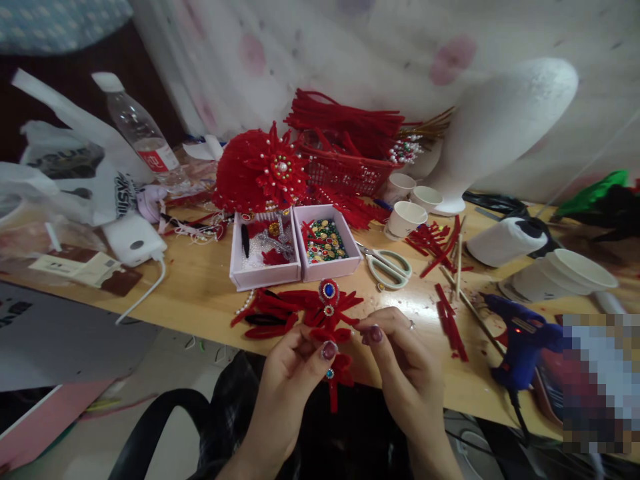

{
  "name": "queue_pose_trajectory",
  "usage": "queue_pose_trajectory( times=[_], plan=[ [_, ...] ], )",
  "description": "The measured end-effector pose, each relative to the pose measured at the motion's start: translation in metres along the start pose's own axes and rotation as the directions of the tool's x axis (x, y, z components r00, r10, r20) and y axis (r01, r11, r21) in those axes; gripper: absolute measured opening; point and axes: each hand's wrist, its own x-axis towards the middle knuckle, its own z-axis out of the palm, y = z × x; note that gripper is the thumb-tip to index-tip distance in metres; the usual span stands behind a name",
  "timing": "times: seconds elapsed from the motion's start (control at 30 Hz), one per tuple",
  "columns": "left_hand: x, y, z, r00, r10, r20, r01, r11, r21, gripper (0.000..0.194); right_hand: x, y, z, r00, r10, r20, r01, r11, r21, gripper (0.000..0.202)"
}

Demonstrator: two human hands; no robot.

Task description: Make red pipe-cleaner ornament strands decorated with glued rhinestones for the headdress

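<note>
Low at the table's front edge, my left hand (295, 373) pinches a red chenille-stem ornament (342, 365) between thumb and fingers. Its upper part carries a blue gem (329, 291) in a silvery rim with a smaller jewel below; a light-blue gem sits lower down. My right hand (407, 363) is closed in a pinch just right of the ornament, close to the tip of a red strand. Whatever its fingertips hold is too small or hidden to name. Behind the ornament lie more red chenille pieces (273, 313) and a black clip-like piece.
Two white boxes (330, 268) of beads and gems stand ahead, beside scissors (387, 267). A blue glue gun (520, 333) with a lit red light lies right. Behind are a red basket (345, 170), paper cups (406, 220) and a white foam form (505, 127). A bottle (145, 133) stands left.
</note>
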Motion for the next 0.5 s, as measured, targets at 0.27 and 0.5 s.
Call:
queue_pose_trajectory(
  times=[0.27, 0.5],
  plan=[
    [-0.002, 0.001, 0.002, 1.0, 0.014, -0.025, -0.015, 1.0, -0.024, 0.03, -0.001, 0.002, 0.0, 0.995, -0.007, 0.104, 0.004, 1.0, 0.029, 0.013],
    [-0.001, 0.011, -0.001, 0.985, 0.015, -0.173, -0.029, 0.996, -0.082, 0.037, 0.012, 0.014, -0.034, 0.99, -0.119, -0.072, 0.094, 0.954, -0.286, 0.007]
  ],
)
